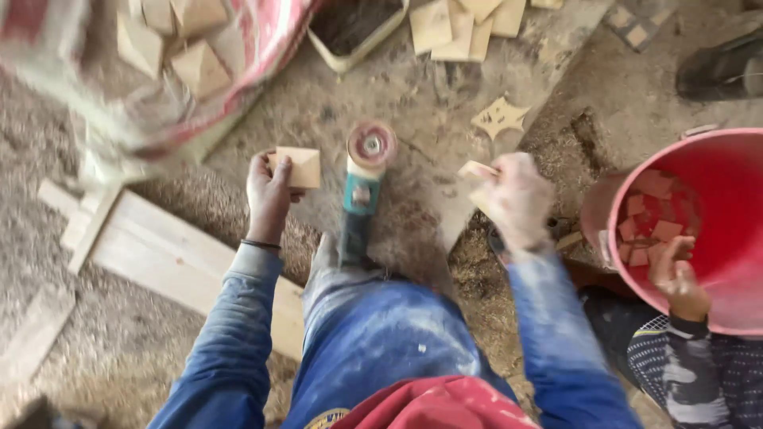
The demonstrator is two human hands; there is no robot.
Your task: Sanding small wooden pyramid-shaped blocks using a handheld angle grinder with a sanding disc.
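Closest in, the person sits on the sawdust floor (119,342) with blue-trousered knees drawn up and dusty blue sleeves reaching forward. Between the knees an angle grinder (362,191) lies pointing away, its reddish sanding disc (372,144) facing up.

The left hand (266,195) is closed around a small wooden block (296,167), thumb and fingers gripping its near side; the block sits just left of the disc, not touching it. The right hand (517,199) is blurred, fingers curled around a thin pale wood piece (477,169) that sticks out to the left, right of the disc.

Beside the left arm, pale planks (159,246) lie flat on the floor. At the right edge another person's hand (675,274) rests on the rim of a red bucket (731,262) holding small wood squares (648,218).

Farther off, a star-shaped cutout (499,117) lies on the floor beyond the right hand. At the far edge sit more flat wood squares, a dark tray (358,28) and, far left, a striped sack (246,48) full of blocks.
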